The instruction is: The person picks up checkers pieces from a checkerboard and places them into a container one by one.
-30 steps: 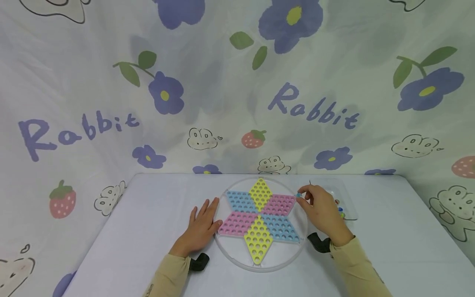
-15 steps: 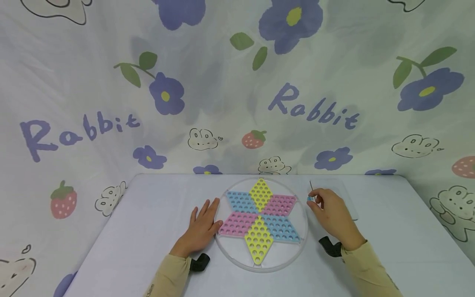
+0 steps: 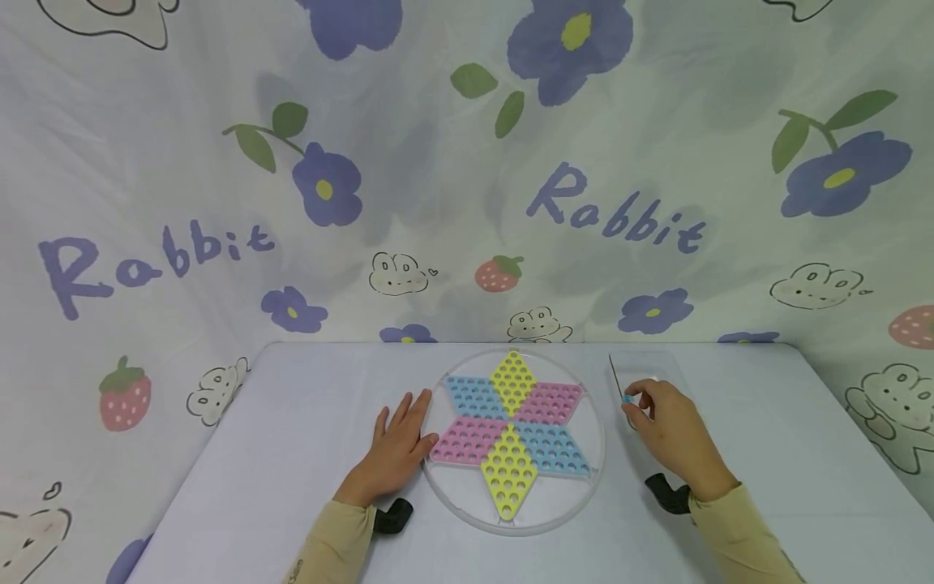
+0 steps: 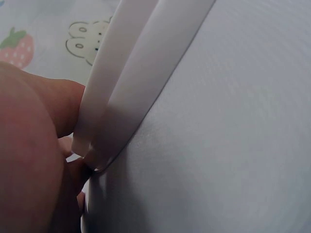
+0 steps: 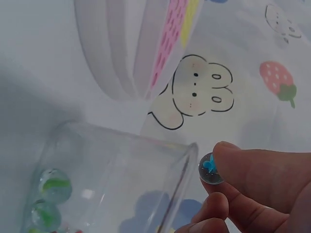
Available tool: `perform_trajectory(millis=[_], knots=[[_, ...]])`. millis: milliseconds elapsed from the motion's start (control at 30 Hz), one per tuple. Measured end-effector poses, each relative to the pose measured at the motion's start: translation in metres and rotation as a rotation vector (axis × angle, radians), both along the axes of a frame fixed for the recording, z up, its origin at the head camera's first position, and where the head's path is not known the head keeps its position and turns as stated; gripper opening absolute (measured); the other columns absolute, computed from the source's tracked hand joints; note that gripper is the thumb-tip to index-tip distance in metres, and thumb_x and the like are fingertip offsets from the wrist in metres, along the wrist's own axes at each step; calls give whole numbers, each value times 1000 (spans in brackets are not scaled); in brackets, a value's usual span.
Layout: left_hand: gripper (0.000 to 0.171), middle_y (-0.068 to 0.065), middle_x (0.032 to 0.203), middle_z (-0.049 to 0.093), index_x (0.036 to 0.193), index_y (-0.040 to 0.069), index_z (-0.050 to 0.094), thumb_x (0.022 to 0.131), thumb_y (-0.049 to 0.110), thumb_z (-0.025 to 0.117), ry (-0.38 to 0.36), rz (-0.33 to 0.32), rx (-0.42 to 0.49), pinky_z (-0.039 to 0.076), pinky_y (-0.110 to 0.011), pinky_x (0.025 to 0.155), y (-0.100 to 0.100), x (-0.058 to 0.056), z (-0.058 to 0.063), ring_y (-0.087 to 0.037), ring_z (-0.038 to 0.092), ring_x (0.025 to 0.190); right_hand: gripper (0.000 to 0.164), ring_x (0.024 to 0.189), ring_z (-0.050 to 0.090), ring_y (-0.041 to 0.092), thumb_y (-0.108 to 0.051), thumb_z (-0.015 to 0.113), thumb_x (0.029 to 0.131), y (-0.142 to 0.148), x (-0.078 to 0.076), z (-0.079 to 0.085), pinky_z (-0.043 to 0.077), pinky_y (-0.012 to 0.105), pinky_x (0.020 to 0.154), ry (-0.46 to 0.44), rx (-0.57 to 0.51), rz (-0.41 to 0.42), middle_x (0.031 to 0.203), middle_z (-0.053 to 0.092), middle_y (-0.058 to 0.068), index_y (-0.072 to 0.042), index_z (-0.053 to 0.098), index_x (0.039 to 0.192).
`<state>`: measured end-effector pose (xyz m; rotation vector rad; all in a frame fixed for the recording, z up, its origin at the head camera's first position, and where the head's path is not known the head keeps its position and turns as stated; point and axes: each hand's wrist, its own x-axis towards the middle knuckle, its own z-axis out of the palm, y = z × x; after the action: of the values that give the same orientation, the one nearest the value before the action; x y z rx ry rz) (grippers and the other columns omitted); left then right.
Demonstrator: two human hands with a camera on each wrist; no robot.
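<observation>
My right hand pinches a clear glass marble with a blue swirl between thumb and fingers. In the right wrist view, the marble sits just beside the upper edge of a clear plastic box. Several marbles lie in that box, among them a green-swirled marble. At the left, my left hand rests with spread fingers against the rim of a round Chinese checkers board. Its thumb touches the white rim, seen close up in the left wrist view.
The board bears a six-pointed star of yellow, pink and blue hole-filled sections. A white-covered table reaches back to a printed curtain. Black wrist mounts stick out beside both sleeves.
My right hand has moved right and toward me, away from the board's pink point to the clear box, still pinching the blue marble. My left hand has stayed put.
</observation>
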<state>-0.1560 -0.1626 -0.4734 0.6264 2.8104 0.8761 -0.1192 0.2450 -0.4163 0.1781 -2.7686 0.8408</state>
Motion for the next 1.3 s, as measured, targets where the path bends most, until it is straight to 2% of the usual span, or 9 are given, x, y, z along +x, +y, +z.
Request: perform_trajectory(millis=[633, 867, 967, 1133, 1300], knots=[[68, -17, 166, 19, 160, -1, 16, 106, 24, 49, -4, 4, -18, -5, -62, 117, 1, 1, 2, -40, 7, 153, 15, 67, 47, 17, -10, 71, 93, 10, 4, -10, 42, 32, 58, -48, 23, -29, 85, 57, 10, 2, 70, 101], [67, -19, 165, 21, 159, -4, 18, 106, 24, 49, 18, -6, -3, -4, -63, 116, 0, 2, 1, -42, 9, 152, 16, 69, 50, 19, -11, 72, 92, 12, 5, -11, 45, 35, 61, -18, 39, -26, 86, 61, 12, 3, 72, 99], [67, -19, 165, 20, 159, -3, 17, 106, 25, 49, 12, -5, -5, -5, -63, 116, 1, 2, 2, -42, 8, 152, 16, 74, 52, 26, -9, 72, 91, 14, 4, -15, 45, 39, 64, 42, 21, -63, 88, 61, 17, 5, 73, 100], [68, -18, 165, 19, 159, -2, 16, 106, 26, 49, -1, -6, -17, -5, -63, 116, 1, 2, 2, -41, 7, 153, 33, 99, 46, 50, -2, 73, 87, 22, 1, -24, 36, 58, 82, 162, -23, -185, 104, 54, 36, 14, 64, 115], [68, -16, 166, 17, 160, -1, 14, 107, 26, 48, -15, -2, -30, -6, -61, 117, 0, 0, 2, -39, 6, 153, 48, 111, 35, 60, -5, 69, 90, 32, -1, -32, 25, 69, 88, 128, -48, -247, 117, 43, 45, 20, 52, 127]])
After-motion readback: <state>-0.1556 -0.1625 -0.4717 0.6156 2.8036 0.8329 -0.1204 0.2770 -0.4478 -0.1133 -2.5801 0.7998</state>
